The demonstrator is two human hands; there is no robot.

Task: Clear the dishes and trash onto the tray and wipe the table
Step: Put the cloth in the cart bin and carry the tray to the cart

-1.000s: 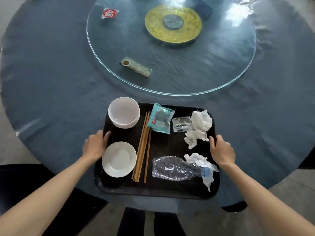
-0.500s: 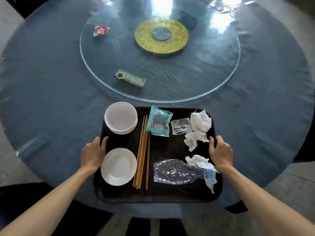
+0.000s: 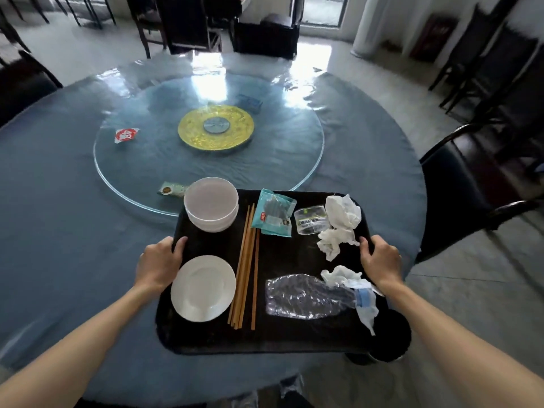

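A black tray (image 3: 282, 334) is held above the near part of the round blue table (image 3: 59, 219). My left hand (image 3: 160, 265) grips its left rim and my right hand (image 3: 381, 260) grips its right rim. On the tray are stacked white bowls (image 3: 211, 203), a white plate (image 3: 203, 288), wooden chopsticks (image 3: 245, 266), a teal wrapper (image 3: 274, 217), a small clear cup (image 3: 311, 219), crumpled tissues (image 3: 341, 222) and a crushed plastic bottle (image 3: 309, 295).
A glass turntable (image 3: 279, 172) with a yellow centre disc (image 3: 215, 126) carries a red-and-white packet (image 3: 126, 134), a green packet (image 3: 170, 189) and a dark blue box (image 3: 248, 101). Dark chairs stand right (image 3: 471, 169) and behind (image 3: 188, 25).
The tray has come up off the table towards me, still gripped at both rims. The view has tilted up, showing the room and chairs beyond the table.
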